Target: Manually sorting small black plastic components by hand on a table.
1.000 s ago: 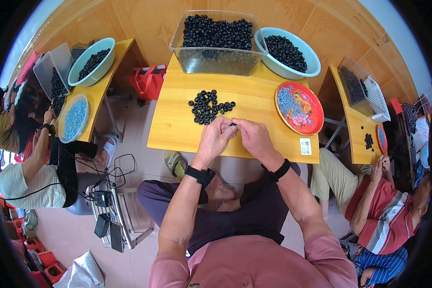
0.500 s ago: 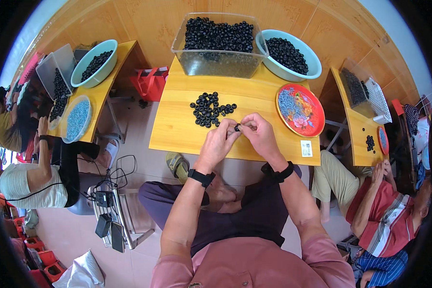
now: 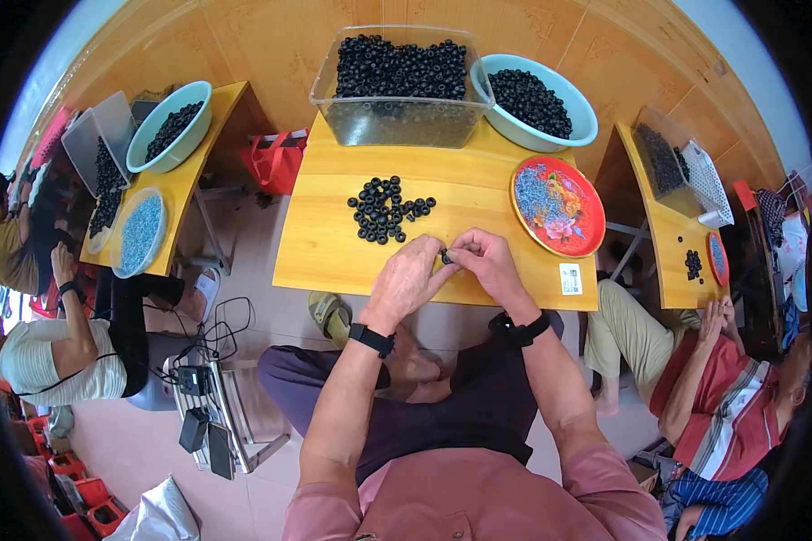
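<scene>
My left hand (image 3: 410, 276) and my right hand (image 3: 489, 263) meet over the near part of the yellow wooden table (image 3: 325, 257). Both are closed, fingertips pinched round one small black ring-shaped piece (image 3: 446, 258), which the fingers partly cover. Just beyond my left hand lies a loose pile of similar black round pieces (image 3: 381, 212), several with a hole showing. To the right of my hands sits a red floral tray (image 3: 589, 227), with small blue-grey bits (image 3: 538, 192) heaped on its left side.
A clear plastic bin (image 3: 401, 133) and a light blue basin (image 3: 537, 135), both holding black pieces, stand at the table's far edge. A white label (image 3: 571, 279) sticks near the right corner. People work at side tables left and right. A metal stool (image 3: 230, 397) carries cables and devices.
The view has shifted slightly. My left hand has turned a little, its back now showing more, while both hands keep their pinch on the black piece.
</scene>
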Action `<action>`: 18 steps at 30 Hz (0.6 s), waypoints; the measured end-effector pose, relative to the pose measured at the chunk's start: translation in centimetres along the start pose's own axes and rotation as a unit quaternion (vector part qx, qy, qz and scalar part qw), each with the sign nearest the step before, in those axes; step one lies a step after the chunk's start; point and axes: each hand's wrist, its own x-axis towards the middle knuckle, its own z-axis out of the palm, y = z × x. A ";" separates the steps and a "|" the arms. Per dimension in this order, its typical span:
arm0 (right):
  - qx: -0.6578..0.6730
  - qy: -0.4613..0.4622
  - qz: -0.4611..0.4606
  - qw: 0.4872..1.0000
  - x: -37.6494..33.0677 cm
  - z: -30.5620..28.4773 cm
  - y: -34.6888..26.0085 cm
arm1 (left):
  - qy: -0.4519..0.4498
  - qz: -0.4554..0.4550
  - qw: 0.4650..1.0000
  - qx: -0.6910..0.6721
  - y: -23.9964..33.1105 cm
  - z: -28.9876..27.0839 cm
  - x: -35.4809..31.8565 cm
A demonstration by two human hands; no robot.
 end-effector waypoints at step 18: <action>-0.054 -0.030 -0.017 0.998 -0.7 -0.1 0.1 | -0.026 0.031 0.998 0.055 0.7 -0.1 -0.2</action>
